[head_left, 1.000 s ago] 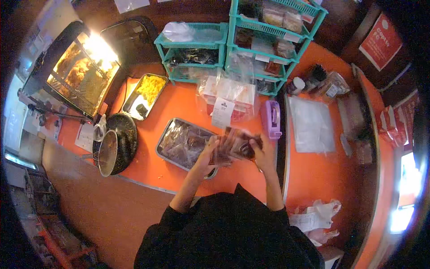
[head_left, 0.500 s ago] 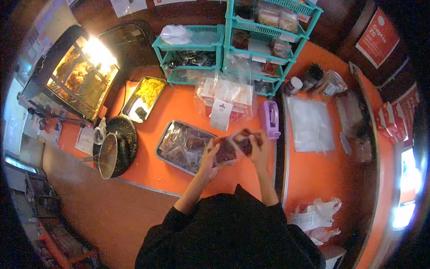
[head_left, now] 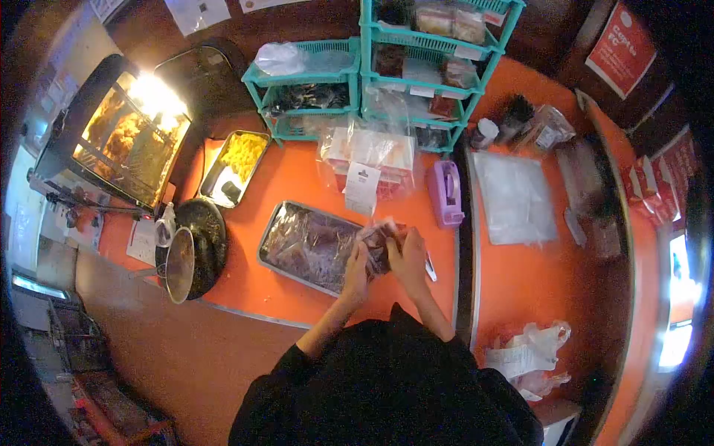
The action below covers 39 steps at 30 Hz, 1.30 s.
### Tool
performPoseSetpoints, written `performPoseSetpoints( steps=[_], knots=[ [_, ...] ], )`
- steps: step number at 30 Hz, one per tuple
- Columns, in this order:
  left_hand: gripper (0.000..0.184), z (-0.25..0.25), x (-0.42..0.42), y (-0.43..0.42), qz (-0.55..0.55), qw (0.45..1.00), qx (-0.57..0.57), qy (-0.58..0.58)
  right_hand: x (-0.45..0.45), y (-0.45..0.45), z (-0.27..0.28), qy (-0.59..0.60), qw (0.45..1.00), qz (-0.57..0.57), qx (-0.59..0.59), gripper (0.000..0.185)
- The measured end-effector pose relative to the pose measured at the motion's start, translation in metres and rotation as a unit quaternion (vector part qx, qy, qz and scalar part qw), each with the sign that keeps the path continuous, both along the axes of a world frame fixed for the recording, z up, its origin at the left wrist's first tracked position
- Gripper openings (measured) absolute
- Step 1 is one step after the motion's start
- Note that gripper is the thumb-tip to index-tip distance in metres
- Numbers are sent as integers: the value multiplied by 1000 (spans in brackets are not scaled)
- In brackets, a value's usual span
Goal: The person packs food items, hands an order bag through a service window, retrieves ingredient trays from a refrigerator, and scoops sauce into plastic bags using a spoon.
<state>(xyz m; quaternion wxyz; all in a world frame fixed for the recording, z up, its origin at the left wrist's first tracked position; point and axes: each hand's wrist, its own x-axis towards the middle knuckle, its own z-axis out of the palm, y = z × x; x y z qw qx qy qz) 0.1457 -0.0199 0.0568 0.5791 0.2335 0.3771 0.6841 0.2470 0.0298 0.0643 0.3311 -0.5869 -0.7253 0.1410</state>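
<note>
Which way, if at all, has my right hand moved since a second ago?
Yes, your right hand has moved left, away from the purple tape dispenser.

We have a tray (head_left: 296, 279) near the front edge of the worktop (head_left: 290, 171), a packet (head_left: 377, 254) just right of it, a tape dispenser (head_left: 447, 197) by the right edge, racks (head_left: 312, 78) along the back, a pan (head_left: 206, 230) left of the tray.

2 hands (head_left: 358, 273), 2 trays (head_left: 296, 279), 2 teal racks (head_left: 305, 79), 1 tape dispenser (head_left: 448, 204)
</note>
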Motion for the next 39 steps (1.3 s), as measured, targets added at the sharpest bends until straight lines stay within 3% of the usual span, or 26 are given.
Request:
performPoseSetpoints(
  steps=[1,2,4,5,6,9,10,13,14,15,17,18,20,22,25,27,29,31,32,33,34,35,36,37,38,39],
  knots=[
    [49,-10,-2,-2,0,1000,-3,-1,5,8,-13,132,988,40,-63,25],
    [49,-26,-7,-6,-26,979,-11,203,9,14,-24,262,954,79,-125,24],
    [49,-9,-7,-6,-55,915,-19,399,14,17,-24,304,938,93,-140,23],
    [51,7,-2,-3,-87,976,19,199,16,16,-23,344,920,108,-152,21],
    [54,22,2,0,-114,992,55,-11,12,6,7,342,929,94,-101,19],
    [53,3,-1,1,-71,990,-32,-120,20,14,-6,403,915,6,-19,21],
    [56,4,-5,1,-67,993,-38,-92,26,17,5,476,879,19,-27,24],
    [59,2,-26,8,-187,972,-9,-142,56,38,33,449,878,140,-89,21],
    [59,1,-30,10,-189,971,-10,-142,58,37,52,350,917,136,-133,13],
    [58,-1,-34,12,-216,962,-45,-158,52,37,53,350,918,133,-134,13],
    [57,-4,-33,15,-246,951,-76,-171,33,36,54,196,961,176,-87,15],
    [55,-5,-30,16,-227,955,-80,-171,23,39,14,194,968,156,-36,11],
    [53,29,-21,10,-190,967,-64,-157,6,28,16,221,969,96,-45,12],
    [54,22,-11,11,-177,970,-33,-165,-7,17,17,235,972,8,-30,15],
    [51,21,-9,7,-171,966,-7,-196,-10,14,4,153,984,27,86,15],
    [48,22,-4,5,-177,959,-8,-220,-7,7,5,139,989,23,36,15],
    [45,22,1,3,-139,990,13,18,-5,2,7,128,992,19,-11,16],
    [46,10,1,2,-139,990,-9,-4,-1,1,8,298,951,35,-72,18],
    [47,5,0,2,-139,990,-30,-26,3,4,10,298,951,37,-71,18],
    [47,8,-2,1,-138,990,-30,-25,11,8,11,373,913,67,-150,18],
    [45,14,-4,0,-140,983,-119,-13,19,12,12,443,862,95,-228,18],
    [44,14,-5,-1,-140,977,-163,-5,30,17,16,443,862,96,-228,18],
    [43,14,-5,-1,-141,968,-207,1,41,20,20,464,800,130,-358,19],
    [44,7,-3,-1,-159,979,-123,-12,48,20,23,477,720,159,-479,19],
    [44,1,-2,-1,-178,983,-38,-25,51,16,24,471,714,168,-490,20],
    [44,-1,0,0,-182,982,-39,-25,52,13,22,473,714,164,-489,20]
  ],
)
